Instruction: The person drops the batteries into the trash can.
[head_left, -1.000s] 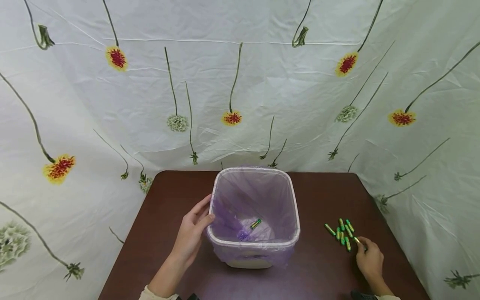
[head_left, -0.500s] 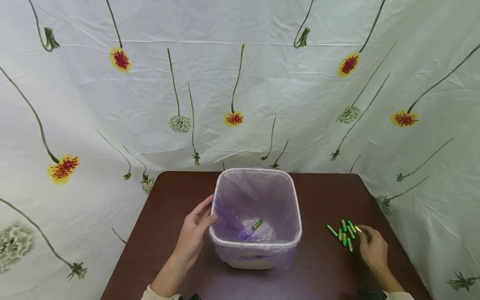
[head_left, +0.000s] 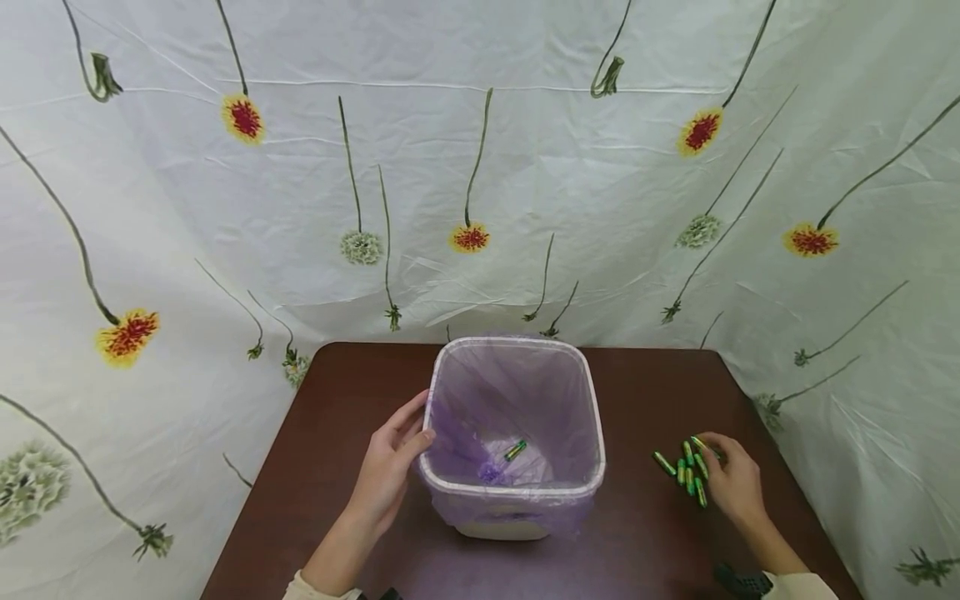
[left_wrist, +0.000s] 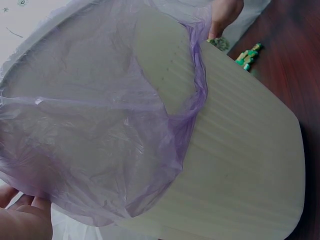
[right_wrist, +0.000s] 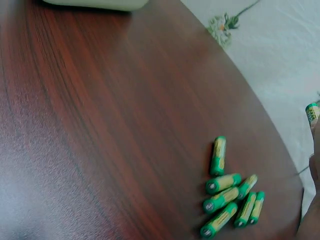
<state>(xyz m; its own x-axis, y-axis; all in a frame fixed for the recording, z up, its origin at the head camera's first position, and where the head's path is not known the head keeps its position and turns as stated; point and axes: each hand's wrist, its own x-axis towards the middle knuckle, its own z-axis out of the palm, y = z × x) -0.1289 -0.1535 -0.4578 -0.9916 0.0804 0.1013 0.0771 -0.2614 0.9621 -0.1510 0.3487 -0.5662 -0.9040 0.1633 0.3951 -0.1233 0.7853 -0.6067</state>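
Note:
A white bin (head_left: 498,529) lined with a thin purple plastic bag (left_wrist: 100,120) stands upright at the middle of the table. My left hand (head_left: 393,462) grips its left rim, thumb on the rim and fingers along the outside wall. One green-and-gold battery (head_left: 515,451) lies on the liner at the bottom. To the right, my right hand (head_left: 735,479) pinches another battery (right_wrist: 312,114) between thumb and fingers, over the far side of a loose group of several batteries (right_wrist: 222,200) lying on the table. The palm hides part of that group in the head view.
The dark red-brown table (head_left: 630,400) has rounded far corners. Right behind it and along both sides hangs a white flower-printed cloth (head_left: 570,167). A dark wrist strap (head_left: 742,581) is at my right wrist.
My right hand has moved away from me along the batteries, with the pinched battery at its fingertips. The left hand keeps its grip on the bin rim.

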